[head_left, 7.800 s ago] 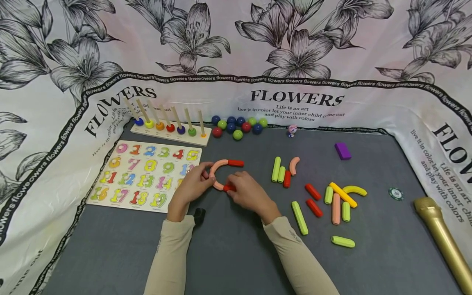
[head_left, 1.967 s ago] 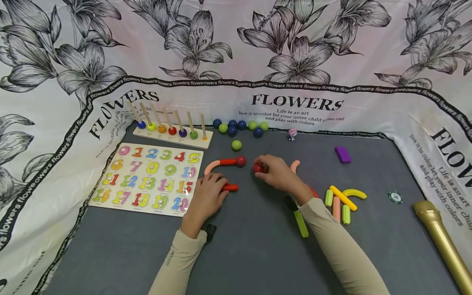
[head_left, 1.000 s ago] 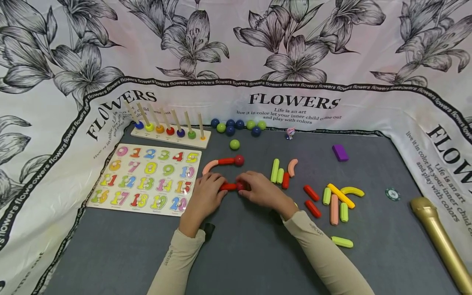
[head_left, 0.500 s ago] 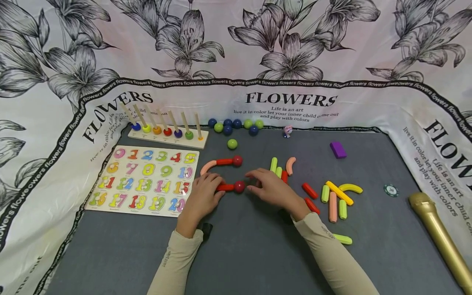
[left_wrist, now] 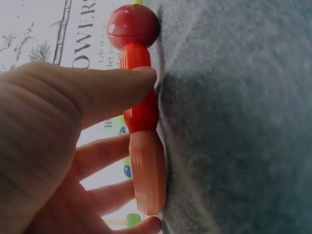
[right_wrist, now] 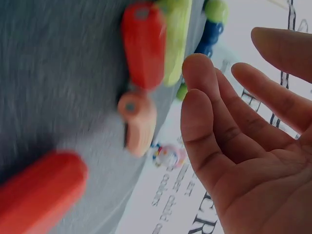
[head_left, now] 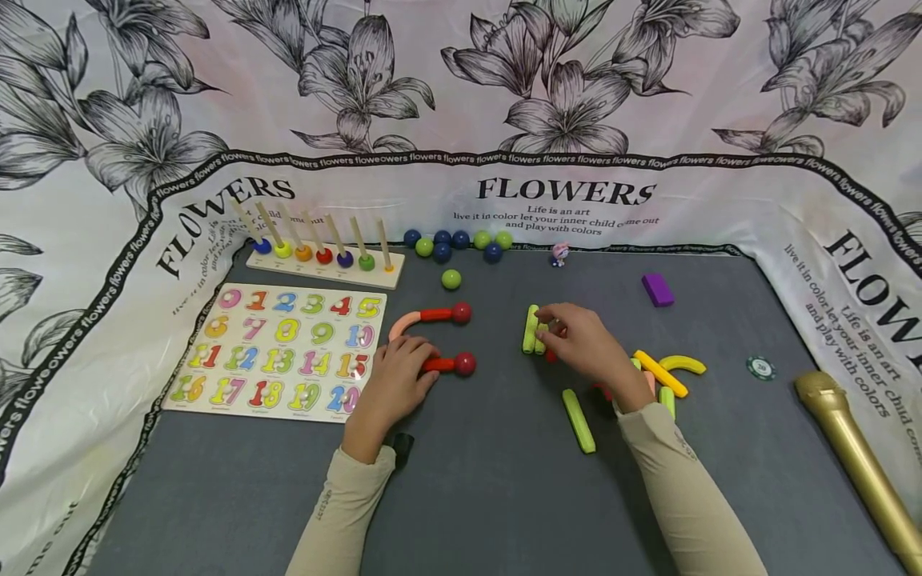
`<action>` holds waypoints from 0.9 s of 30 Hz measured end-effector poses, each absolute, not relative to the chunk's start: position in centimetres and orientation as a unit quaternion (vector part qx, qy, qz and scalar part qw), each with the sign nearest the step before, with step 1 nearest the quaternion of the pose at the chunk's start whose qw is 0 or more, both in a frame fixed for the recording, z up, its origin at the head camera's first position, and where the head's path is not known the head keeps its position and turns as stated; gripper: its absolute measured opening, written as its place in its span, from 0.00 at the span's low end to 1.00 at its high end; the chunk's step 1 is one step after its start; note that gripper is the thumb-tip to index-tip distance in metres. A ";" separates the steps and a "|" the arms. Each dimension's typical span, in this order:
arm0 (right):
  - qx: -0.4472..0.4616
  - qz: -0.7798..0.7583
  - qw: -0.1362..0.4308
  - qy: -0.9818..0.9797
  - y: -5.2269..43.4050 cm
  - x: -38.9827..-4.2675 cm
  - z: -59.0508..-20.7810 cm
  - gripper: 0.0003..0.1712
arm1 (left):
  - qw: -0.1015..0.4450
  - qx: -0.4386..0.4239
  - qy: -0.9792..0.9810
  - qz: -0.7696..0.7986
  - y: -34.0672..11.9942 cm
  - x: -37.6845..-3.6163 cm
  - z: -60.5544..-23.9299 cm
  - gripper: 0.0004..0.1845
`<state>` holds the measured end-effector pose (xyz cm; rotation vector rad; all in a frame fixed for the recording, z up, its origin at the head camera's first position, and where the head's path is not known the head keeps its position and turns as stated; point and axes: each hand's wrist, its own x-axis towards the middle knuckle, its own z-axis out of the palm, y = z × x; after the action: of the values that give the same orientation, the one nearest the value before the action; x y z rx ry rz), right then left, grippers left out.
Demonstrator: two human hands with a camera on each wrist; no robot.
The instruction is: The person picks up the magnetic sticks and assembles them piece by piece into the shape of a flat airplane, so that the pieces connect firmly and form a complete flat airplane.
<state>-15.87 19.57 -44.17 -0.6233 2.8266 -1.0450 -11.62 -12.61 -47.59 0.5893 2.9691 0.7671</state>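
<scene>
My left hand holds a U-shaped chain of magnetic building rods lying on the table. Two red rods are its arms, each tipped with a red ball, and a salmon curved rod joins them, partly hidden by the fingers. In the left wrist view the thumb presses the lower red rod. My right hand hovers by two lime rods and a short red rod; nothing is seen between its fingers. A salmon curved rod sits near that red one.
A number puzzle board lies left, with a peg stacker behind. Blue and green balls gather at the back. Rightward are yellow rods, a purple block, a poker chip and a gold microphone.
My right hand put red balls on both arm ends, let go of the second, and moved right to the loose rods. The left hand stays on the chain.
</scene>
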 end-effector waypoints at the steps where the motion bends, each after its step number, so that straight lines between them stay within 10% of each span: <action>1: -0.197 -0.339 0.032 0.919 19.9 -16.1 -44.0 0.18 | 0.012 0.189 0.951 0.244 -12.5 -11.6 -47.5 0.13; 27: -0.201 -0.221 0.099 0.949 20.0 -17.6 -44.9 0.25 | 0.024 0.191 0.952 0.238 -12.5 -11.4 -47.3 0.12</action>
<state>-17.62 20.02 -44.89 -0.5934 2.8076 -0.6548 -11.43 -12.55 -47.25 0.5904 2.9463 0.7364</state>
